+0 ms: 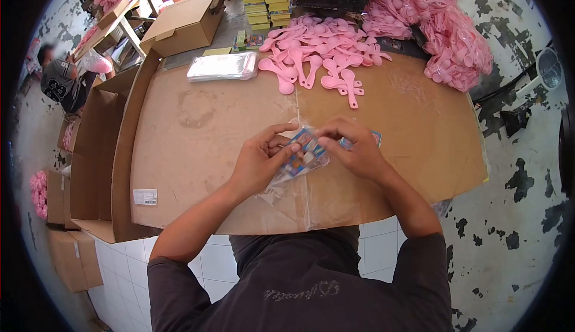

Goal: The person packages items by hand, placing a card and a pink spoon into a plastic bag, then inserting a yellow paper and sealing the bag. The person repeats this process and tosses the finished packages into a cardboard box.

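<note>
In the head view, the left hand [260, 158] is pinching a small picture card [303, 151], with its thumb lying on top. The right hand [356, 152] is bending its fingers close together at the card's far right corner. They are looking blurry, so I cannot tell if they are pinching it.

The card is sitting between the hands, over some thin clear wrap [278, 191]. It is looking light, flat and a bit bendy, so its side edges seem best for holding. The wrap is looking soft and slippery, and it could be getting in the way by catching on fingers. A second card [377, 137] is peeking out just beside the right hand.

Past both hands, pink spoons [323, 44] are lying in a messy heap. Shiny clear packs [223, 67] are resting beyond the left hand. Farther out on that side, an open box [96, 164] is standing with tall walls.
</note>
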`<state>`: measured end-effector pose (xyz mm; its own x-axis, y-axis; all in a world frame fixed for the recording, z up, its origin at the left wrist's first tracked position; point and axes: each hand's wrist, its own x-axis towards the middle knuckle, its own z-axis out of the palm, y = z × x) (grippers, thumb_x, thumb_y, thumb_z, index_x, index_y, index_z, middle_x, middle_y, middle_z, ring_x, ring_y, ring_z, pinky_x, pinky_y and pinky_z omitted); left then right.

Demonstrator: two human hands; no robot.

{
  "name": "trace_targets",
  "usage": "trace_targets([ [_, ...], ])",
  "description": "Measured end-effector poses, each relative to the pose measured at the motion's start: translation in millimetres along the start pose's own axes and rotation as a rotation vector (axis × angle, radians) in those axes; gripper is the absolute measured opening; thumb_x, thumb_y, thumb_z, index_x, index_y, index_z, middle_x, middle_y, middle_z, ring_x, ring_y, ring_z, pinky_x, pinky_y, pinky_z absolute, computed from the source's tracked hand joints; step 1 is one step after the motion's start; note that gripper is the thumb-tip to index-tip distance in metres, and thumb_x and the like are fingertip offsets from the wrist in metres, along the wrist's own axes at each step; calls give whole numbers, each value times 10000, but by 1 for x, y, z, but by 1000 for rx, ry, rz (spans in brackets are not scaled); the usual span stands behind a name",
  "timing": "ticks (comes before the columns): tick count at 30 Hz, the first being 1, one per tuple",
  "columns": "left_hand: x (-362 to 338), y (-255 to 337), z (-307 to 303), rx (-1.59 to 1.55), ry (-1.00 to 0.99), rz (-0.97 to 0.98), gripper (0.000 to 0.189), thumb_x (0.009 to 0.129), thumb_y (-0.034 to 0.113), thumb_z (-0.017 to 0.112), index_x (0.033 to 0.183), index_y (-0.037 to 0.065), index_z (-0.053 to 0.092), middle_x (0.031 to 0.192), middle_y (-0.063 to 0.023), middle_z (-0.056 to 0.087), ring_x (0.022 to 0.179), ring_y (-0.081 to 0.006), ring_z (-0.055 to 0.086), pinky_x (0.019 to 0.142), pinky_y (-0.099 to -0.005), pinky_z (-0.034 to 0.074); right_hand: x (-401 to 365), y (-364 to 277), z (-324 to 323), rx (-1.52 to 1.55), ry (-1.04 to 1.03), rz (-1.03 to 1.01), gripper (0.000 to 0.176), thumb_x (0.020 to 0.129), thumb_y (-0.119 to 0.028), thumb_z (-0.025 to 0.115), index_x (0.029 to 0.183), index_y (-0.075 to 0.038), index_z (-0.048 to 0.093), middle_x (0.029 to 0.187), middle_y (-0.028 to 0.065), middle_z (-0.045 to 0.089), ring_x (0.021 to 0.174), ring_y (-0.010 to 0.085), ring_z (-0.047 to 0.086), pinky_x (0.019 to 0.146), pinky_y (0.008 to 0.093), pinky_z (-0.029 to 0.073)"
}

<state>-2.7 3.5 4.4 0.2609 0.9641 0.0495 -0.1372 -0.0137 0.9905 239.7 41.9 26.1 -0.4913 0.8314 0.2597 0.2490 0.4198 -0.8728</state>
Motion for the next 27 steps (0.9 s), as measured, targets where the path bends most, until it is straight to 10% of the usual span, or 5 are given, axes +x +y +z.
trace_targets([
  [5,-2,9,-1,83,-21,-68,361,1023,57,649,1371,-13,585,1023,-88,748,862,-72,689,710,-210,549,18,27,-21,-196,-192,-244,204,944,-168,721,1097,-32,725,1058,118,692,956,245,672,823,385,537],
  [8,0,1,-3,53,11,-77,332,1032,70,641,1350,-14,597,1024,-82,747,869,-72,688,720,-217,551,42,25,-47,-691,257,206,262,922,-211,739,1118,-41,705,1080,146,672,980,293,665,860,418,529],
  [11,0,3,-5,25,-1,-84,305,1032,65,639,1318,-33,597,1020,-91,748,890,-75,694,754,-223,559,44,53,-58,-842,249,207,287,901,-213,745,1130,-49,690,1060,163,648,981,323,662,857,433,529],
  [20,1,5,-5,-82,40,-48,306,1025,54,647,1311,-41,591,1020,-95,744,904,-83,701,764,-226,561,35,58,-68,-421,317,99,316,910,-83,667,1212,7,697,1038,152,643,944,277,658,841,390,528],
  [27,2,4,-5,-77,51,-43,338,1016,47,660,1338,-35,597,1024,-91,742,907,-79,693,776,-225,563,19,13,-54,-254,-93,-175,312,925,-58,624,1219,-21,721,901,108,629,855,237,606,781,347,502],
])
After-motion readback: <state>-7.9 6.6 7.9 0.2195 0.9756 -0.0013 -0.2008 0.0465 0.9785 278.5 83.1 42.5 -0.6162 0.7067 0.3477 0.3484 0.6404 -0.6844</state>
